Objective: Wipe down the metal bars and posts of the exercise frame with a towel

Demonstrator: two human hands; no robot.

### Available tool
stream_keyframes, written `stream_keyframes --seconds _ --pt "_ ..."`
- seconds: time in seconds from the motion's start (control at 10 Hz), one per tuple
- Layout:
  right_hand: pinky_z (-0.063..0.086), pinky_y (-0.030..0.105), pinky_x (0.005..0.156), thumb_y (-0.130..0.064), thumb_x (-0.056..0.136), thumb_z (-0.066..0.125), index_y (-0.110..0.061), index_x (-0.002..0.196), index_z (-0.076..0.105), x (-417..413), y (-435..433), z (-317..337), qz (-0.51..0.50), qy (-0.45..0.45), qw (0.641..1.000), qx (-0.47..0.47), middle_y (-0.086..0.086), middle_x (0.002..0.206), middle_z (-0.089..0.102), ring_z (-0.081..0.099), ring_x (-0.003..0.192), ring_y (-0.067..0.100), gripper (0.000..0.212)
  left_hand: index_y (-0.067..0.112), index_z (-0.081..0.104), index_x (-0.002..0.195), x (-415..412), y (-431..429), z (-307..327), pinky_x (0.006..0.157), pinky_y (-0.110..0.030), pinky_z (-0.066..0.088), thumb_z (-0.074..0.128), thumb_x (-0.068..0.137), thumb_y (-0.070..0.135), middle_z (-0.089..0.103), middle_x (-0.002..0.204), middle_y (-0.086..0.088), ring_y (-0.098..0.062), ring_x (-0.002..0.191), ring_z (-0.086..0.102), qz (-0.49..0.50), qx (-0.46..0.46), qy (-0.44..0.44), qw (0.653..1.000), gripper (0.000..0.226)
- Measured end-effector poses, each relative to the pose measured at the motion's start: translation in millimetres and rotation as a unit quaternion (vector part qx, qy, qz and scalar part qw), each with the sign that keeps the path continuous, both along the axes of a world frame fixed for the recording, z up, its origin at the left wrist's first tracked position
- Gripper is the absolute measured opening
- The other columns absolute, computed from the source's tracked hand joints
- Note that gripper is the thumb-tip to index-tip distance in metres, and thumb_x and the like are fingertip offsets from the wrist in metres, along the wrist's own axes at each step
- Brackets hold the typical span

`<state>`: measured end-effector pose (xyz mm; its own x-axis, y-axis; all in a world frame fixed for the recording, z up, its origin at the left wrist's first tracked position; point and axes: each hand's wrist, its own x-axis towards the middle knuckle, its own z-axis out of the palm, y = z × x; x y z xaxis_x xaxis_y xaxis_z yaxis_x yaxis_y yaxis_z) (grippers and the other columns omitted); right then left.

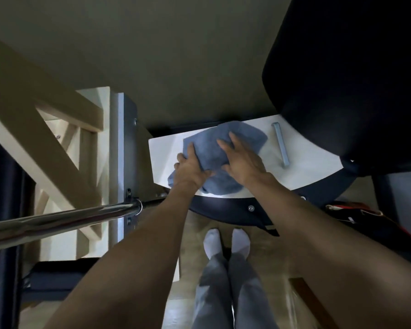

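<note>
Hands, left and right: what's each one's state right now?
Left hand: grips the blue towel at its left edge.
Right hand: open, fingers pressed flat on the towel.

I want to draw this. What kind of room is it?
Probably a gym or Pilates room: the shiny bar, black pad and wooden frame look like exercise gear. The left hand grips a towel; the right hand presses it.

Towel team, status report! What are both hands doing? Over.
Left hand grips towel, right hand pressing flat on it. Towel on white board, not on metal bar. Path to bar looks clear.
</note>
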<state>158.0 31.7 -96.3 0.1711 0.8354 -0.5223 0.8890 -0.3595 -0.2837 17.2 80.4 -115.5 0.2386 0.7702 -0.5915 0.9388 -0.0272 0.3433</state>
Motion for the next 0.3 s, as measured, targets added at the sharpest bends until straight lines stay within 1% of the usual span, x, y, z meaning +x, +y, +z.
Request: stream_keyframes --seconds 0.1,0.2,0.3 --pt "0.031 0.042 0.113 -0.027 0.097 0.054 -0.03 0.154 0.009 3.9 1.1 -3.1 -0.024 0.042 0.999 -0.012 0.003 0.162 -0.001 0.019 0.145 0.028 0.073 0.021 0.011 0.153 2.7 -4.1 8.5 0.102 -0.048 0.043 0.064 0.09 0.029 0.027 0.147 -0.019 -0.04 0.126 0.043 0.005 0.041 -0.023 0.999 0.083" --pt "0.032 0.038 0.112 -0.021 0.097 0.055 -0.021 0.152 0.024 9.2 -2.0 11.0 -0.047 0.082 0.995 0.029 0.007 0.161 0.014 0.027 0.143 0.027 0.063 0.018 0.033 0.144 -1.5 -1.4 30.2 0.1 -0.051 0.043 0.059 0.092 0.021 0.037 0.139 -0.016 -0.04 0.122 0.046 0.044 0.061 -0.038 0.996 0.058" --pt "0.029 0.029 0.108 -0.02 0.096 0.056 -0.012 0.144 0.042 15.2 -9.6 45.8 -0.102 0.106 0.984 0.097 0.01 0.149 0.041 0.039 0.137 0.025 0.051 0.016 0.052 0.129 -3.3 5.2 67.8 0.092 -0.039 0.046 0.058 0.094 0.024 0.051 0.127 -0.015 -0.037 0.113 0.053 0.092 0.067 -0.076 0.991 0.036"
